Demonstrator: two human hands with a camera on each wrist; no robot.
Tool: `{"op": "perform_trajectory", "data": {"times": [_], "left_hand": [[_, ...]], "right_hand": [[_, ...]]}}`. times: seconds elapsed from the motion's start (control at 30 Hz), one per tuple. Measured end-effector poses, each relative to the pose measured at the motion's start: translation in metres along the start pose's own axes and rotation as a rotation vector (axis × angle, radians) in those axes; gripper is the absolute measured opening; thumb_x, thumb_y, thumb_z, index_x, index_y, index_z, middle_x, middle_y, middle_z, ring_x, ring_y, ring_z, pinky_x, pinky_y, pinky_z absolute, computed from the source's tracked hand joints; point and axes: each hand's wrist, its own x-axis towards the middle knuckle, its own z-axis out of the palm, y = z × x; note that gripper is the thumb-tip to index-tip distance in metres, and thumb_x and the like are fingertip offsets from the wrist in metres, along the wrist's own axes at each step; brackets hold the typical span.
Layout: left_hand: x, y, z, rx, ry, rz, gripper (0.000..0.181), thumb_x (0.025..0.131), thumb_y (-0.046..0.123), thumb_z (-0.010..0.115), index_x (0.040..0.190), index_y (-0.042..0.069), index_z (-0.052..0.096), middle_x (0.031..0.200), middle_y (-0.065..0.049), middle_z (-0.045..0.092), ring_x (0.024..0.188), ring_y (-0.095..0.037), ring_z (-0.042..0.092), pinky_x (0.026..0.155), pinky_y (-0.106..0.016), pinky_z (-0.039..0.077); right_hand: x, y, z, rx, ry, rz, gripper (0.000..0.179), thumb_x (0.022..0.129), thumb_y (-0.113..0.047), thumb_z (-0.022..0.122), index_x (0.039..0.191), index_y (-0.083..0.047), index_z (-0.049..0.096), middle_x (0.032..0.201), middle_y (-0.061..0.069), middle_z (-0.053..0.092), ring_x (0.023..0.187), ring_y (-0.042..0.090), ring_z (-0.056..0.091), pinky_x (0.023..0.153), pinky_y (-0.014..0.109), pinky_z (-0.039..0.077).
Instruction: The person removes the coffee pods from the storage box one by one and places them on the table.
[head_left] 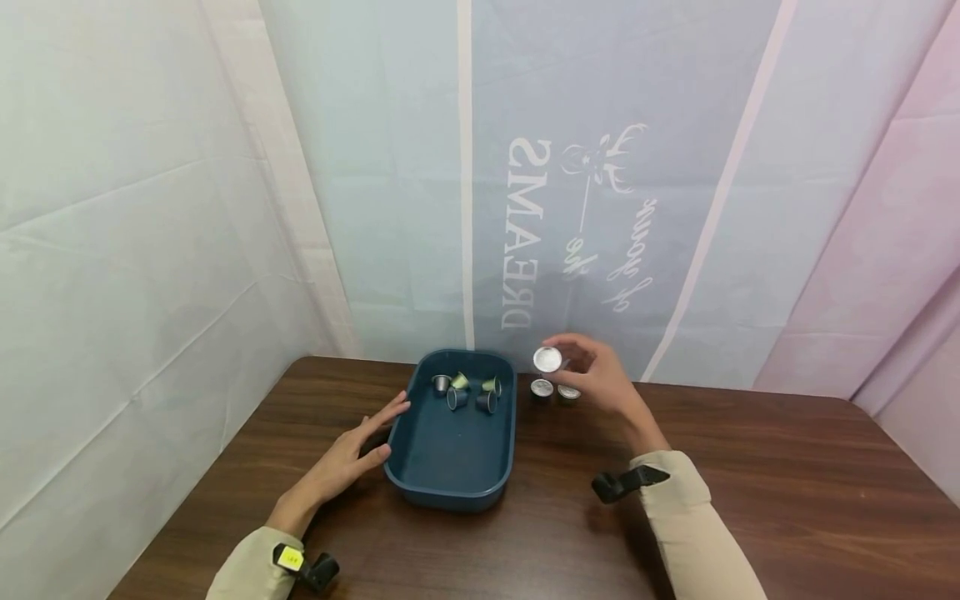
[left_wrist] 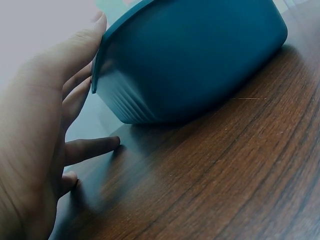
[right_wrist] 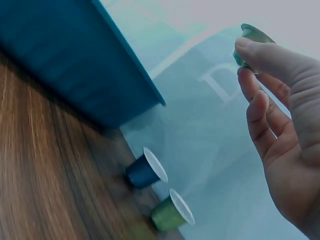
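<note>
My right hand (head_left: 596, 375) pinches a green coffee capsule (right_wrist: 256, 36) between thumb and fingers, its silver lid facing up in the head view. Below it, a dark blue capsule (right_wrist: 145, 170) and another green capsule (right_wrist: 171, 212) stand on the table with their lids up, just right of the blue plastic bin (head_left: 450, 467). Inside the bin, several capsules (head_left: 457, 397) in green, dark blue and grey lie towards its far end. At the bin's left side is my left hand (head_left: 337, 462), fingers extended, thumb and index finger at the rim.
The bin stands on a dark wooden table (head_left: 750, 467). Close behind the table's far edge hangs a pale printed curtain (head_left: 390, 167), with another white cloth (head_left: 135, 208) along the left side.
</note>
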Motion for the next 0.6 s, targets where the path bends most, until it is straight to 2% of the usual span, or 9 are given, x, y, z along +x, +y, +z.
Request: {"op": "perform_trajectory", "data": {"times": [0.23,0.47,0.6], "left_hand": [[0.001,0.002,0.0,-0.011,-0.003,0.001,0.058,0.098,0.009,0.051,0.152,0.017,0.03,0.159,-0.003,0.017,0.132,-0.032,0.04,0.1,-0.075,0.002],[0.0,0.002,-0.002,-0.005,-0.004,-0.001,0.058,0.098,0.008,0.052,0.151,0.015,0.03,0.158,-0.005,0.017,0.132,-0.035,0.039,0.1,-0.075,0.001],[0.001,0.0,-0.001,0.002,-0.004,0.002,0.059,0.098,0.008,0.052,0.152,0.016,0.03,0.159,-0.003,0.017,0.132,-0.035,0.04,0.1,-0.075,0.002]], "right_hand": [[-0.007,0.007,-0.012,0.006,0.053,0.013,0.039,0.079,0.008,0.073,0.116,0.007,0.061,0.107,0.015,0.066,0.086,0.021,0.061,0.074,0.03,0.052],[-0.014,0.014,-0.023,0.043,0.159,0.082,0.041,0.08,0.007,0.073,0.118,0.008,0.059,0.105,0.007,0.069,0.086,0.016,0.064,0.073,0.027,0.053],[-0.018,0.03,-0.033,0.074,0.188,0.077,0.044,0.078,0.011,0.072,0.119,0.009,0.057,0.105,0.006,0.069,0.09,0.014,0.065,0.074,0.026,0.054]]}}
